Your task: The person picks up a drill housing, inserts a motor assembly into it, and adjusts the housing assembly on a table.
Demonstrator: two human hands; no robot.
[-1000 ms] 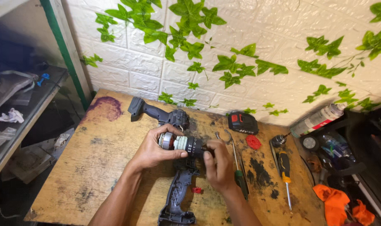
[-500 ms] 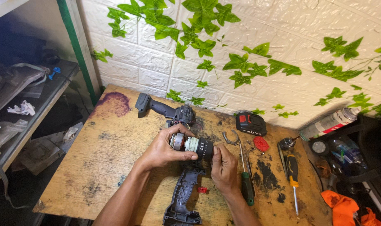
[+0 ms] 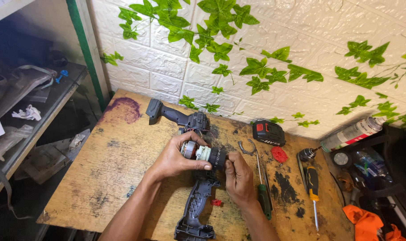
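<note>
Nearest, an open dark grey drill housing half (image 3: pixel 195 209) lies on the wooden table (image 3: pixel 100 169), grip toward the near edge, hollow side up, likely so parts can drop back into it. A small red plastic piece (image 3: pixel 216 202) sits just beside it.

Above the shell, both hands meet on the motor and gearbox assembly (image 3: pixel 207 155). The left hand (image 3: pixel 174 156) wraps the motor end, thumb under, fingers over; copper windings and a pale plastic collar show between them. The right hand (image 3: pixel 238 176) pinches the black ribbed gearbox end from the side. Both are closed on it, holding it level just over the shell, probably to keep the two sections lined up.

Right of the hands: a green-handled screwdriver (image 3: pixel 264 196) touching the right wrist area, then a yellow-and-black screwdriver (image 3: pixel 313 187), shafts along the table, within reach.

Farther: the other housing half (image 3: pixel 178 118), matte grey, rubbery grip; a curved metal clip (image 3: pixel 247 147); a red disc (image 3: pixel 279 154); a black battery pack (image 3: pixel 268 133); a spray can (image 3: pixel 352 132) lying tilted at the wall.

Table top is raw, stained plywood with black grease patches. Behind, a white embossed brick-pattern wall (image 3: pixel 301 35) with fake ivy.
</note>
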